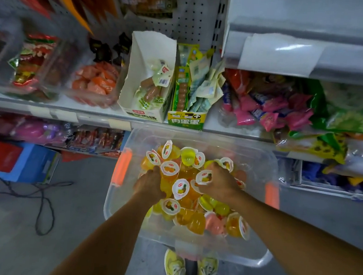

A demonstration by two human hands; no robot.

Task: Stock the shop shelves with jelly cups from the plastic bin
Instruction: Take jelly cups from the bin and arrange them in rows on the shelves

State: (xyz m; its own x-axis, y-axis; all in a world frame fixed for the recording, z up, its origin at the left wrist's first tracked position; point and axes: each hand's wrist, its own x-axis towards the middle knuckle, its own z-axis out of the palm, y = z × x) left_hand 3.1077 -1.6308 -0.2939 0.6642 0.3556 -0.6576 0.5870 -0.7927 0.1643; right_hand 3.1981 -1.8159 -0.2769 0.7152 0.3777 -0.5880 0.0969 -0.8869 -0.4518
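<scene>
clear plastic bin [200,136] with orange clips [121,166] at both short ends sits low in front of the shop shelf [90,115], its far rim just under the shelf edge; what carries it is hidden. jelly cups [180,188] are heaped inside it, yellow, orange and a few pink, many lying tilted with their white fruit-printed lids showing. both arms reach down into the heap. the left grip [150,185] is dug into the cups on the left side of the pile, fingers buried among them, so i cannot tell whether it grasps any. the right grip [218,180] lies on the pile's right side with fingers curled over several cups, lids peeking out beside the thumb and at the fingertips. on the shelf beyond the bin stand an open white sausage carton [143,112] and, to the right, a heap of pink packets [266,114]. yellow shoes [175,268] show under the bin's near edge, and a black cable [43,202] trails on the grey floor to the left.
</scene>
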